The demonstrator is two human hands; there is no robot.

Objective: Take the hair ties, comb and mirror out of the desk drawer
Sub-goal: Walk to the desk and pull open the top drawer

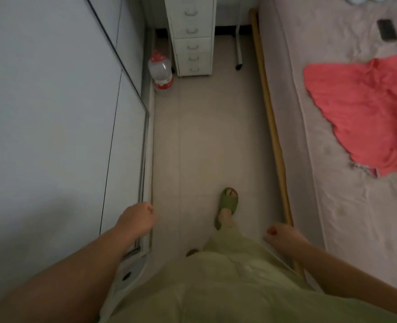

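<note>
A white drawer unit (pixel 192 36) with several shut drawers stands at the far end of a narrow floor strip, under a desk whose top is out of view. No hair ties, comb or mirror show. My left hand (pixel 138 219) hangs low at the left with its fingers curled and nothing in it. My right hand (pixel 280 237) hangs at the right, fingers loosely curled, also holding nothing. Both hands are far from the drawers.
A white wardrobe (pixel 53 101) lines the left side. A bed (pixel 346 159) with a red cloth (pixel 365 108) and a dark phone (pixel 387 29) lies on the right. A red-and-white plastic bottle (pixel 160 71) stands left of the drawers. My foot in a green slipper (pixel 227 203) steps forward.
</note>
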